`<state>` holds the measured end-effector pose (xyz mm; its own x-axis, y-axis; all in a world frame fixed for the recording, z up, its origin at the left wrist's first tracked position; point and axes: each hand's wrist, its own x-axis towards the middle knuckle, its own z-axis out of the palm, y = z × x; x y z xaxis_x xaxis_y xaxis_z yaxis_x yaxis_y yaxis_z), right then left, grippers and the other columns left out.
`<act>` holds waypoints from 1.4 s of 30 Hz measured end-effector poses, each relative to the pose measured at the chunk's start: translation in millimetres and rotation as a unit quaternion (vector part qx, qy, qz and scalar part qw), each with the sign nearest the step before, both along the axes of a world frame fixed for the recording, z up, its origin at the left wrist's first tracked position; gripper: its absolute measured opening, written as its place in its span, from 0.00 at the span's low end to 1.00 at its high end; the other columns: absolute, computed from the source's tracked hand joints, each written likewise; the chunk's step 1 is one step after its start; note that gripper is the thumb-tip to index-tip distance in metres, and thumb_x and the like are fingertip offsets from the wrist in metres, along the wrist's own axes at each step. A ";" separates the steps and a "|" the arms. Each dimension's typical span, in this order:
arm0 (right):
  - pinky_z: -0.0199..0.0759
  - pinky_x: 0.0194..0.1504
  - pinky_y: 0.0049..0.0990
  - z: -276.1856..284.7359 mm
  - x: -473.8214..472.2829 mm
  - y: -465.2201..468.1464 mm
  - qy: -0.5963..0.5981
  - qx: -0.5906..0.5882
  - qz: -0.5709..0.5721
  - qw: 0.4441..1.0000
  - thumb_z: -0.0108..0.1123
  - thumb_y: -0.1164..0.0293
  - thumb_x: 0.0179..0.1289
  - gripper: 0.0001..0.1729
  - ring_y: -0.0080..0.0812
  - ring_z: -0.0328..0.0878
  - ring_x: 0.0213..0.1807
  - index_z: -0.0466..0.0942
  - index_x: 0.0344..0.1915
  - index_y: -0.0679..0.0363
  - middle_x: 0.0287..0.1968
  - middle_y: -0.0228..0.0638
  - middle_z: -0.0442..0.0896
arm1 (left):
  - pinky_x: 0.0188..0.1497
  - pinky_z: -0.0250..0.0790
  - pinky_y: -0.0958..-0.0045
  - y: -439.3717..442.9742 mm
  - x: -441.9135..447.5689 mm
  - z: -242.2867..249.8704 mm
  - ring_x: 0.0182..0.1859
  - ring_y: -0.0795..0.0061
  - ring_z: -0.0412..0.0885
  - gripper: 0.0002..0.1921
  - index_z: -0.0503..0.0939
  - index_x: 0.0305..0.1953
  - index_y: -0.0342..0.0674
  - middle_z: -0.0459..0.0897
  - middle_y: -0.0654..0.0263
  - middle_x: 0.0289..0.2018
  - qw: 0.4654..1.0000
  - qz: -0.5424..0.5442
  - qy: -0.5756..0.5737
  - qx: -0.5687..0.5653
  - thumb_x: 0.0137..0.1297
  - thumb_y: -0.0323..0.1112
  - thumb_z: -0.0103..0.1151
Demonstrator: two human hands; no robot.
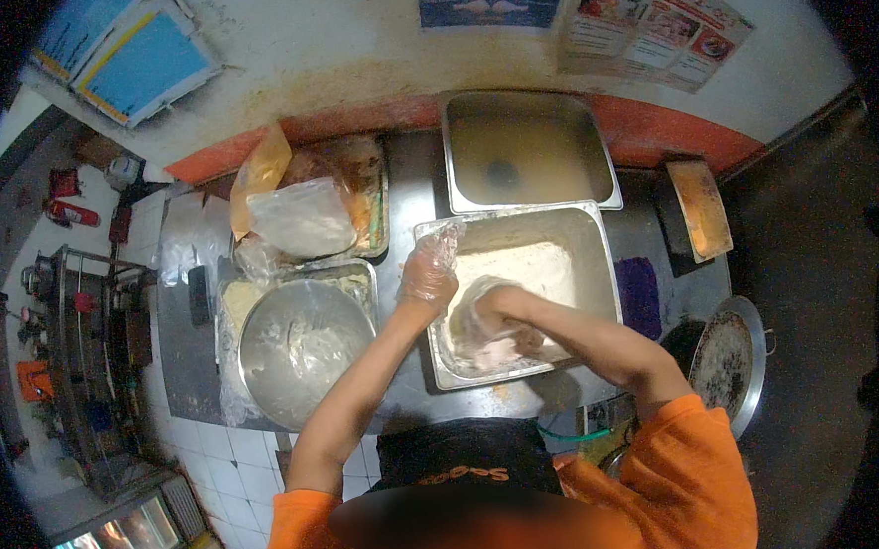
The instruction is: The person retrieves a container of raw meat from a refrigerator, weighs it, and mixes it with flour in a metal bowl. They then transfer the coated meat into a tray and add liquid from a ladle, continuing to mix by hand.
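Observation:
A deep rectangular steel pan (598, 238) sits on the steel table in front of me, with white flour-like powder (537, 268) in it. My left hand (431, 270), in a clear plastic glove, grips the pan's left rim. Down inside the pan is my right hand (493, 311), also gloved and blurred by motion. It touches the powder and a pale pinkish, coated lump (506, 352) at the near side. The right fingers are hidden, so whether they hold anything is unclear.
Behind stands a second steel pan (528, 152) of cloudy liquid. At left are a large steel bowl (309, 350) and a tray with plastic bags (305, 215). A purple cloth (638, 296), a metal box (700, 210) and a round pan (725, 364) are at right.

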<state>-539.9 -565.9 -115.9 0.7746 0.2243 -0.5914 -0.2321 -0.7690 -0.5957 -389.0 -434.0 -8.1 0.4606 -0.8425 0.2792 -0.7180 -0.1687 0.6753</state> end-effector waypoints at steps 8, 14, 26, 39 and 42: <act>0.76 0.47 0.44 82.9 -62.8 -80.4 -0.105 -0.377 0.008 0.920 0.64 0.63 0.53 0.26 0.44 0.81 0.52 0.81 0.52 0.64 0.56 0.51 0.82 | 0.56 0.74 0.56 -3.3 0.8 0.4 0.51 0.45 0.80 0.31 0.77 0.60 0.44 0.81 0.47 0.50 1.000 -0.006 -0.007 0.003 0.52 0.16 0.51; 0.74 0.50 0.58 138.2 -90.2 -32.2 0.059 -0.376 0.047 0.923 0.60 0.59 0.56 0.34 0.53 0.79 0.56 0.71 0.55 0.76 0.58 0.63 0.77 | 0.54 0.74 0.54 -8.3 2.0 -6.6 0.50 0.46 0.80 0.32 0.78 0.60 0.49 0.81 0.50 0.47 0.998 -0.022 -0.015 -0.057 0.52 0.14 0.49; 0.71 0.33 0.39 26.4 -98.1 -6.8 -0.078 0.090 -0.207 0.971 0.64 0.67 0.54 0.09 0.38 0.76 0.30 0.74 0.26 0.58 0.28 0.39 0.78 | 0.57 0.75 0.56 -12.9 2.4 -1.5 0.54 0.47 0.79 0.34 0.75 0.63 0.50 0.80 0.49 0.51 0.997 -0.028 0.040 0.052 0.54 0.14 0.49; 0.76 0.23 0.29 58.5 -71.0 -9.7 0.168 0.153 -0.326 0.918 0.59 0.77 0.63 0.05 0.32 0.79 0.28 0.81 0.30 0.60 0.28 0.38 0.81 | 0.60 0.71 0.59 -8.1 -4.7 4.8 0.56 0.50 0.79 0.29 0.77 0.61 0.41 0.82 0.50 0.53 0.994 0.005 0.112 -0.018 0.54 0.19 0.49; 0.72 0.21 0.31 7.9 -58.2 37.7 0.222 0.497 -0.498 0.675 0.57 0.82 0.57 0.10 0.30 0.69 0.19 0.73 0.21 0.59 0.19 0.34 0.72 | 0.61 0.71 0.60 -7.1 -6.9 12.2 0.56 0.51 0.79 0.30 0.77 0.60 0.41 0.82 0.50 0.53 0.989 0.019 0.144 0.001 0.52 0.20 0.50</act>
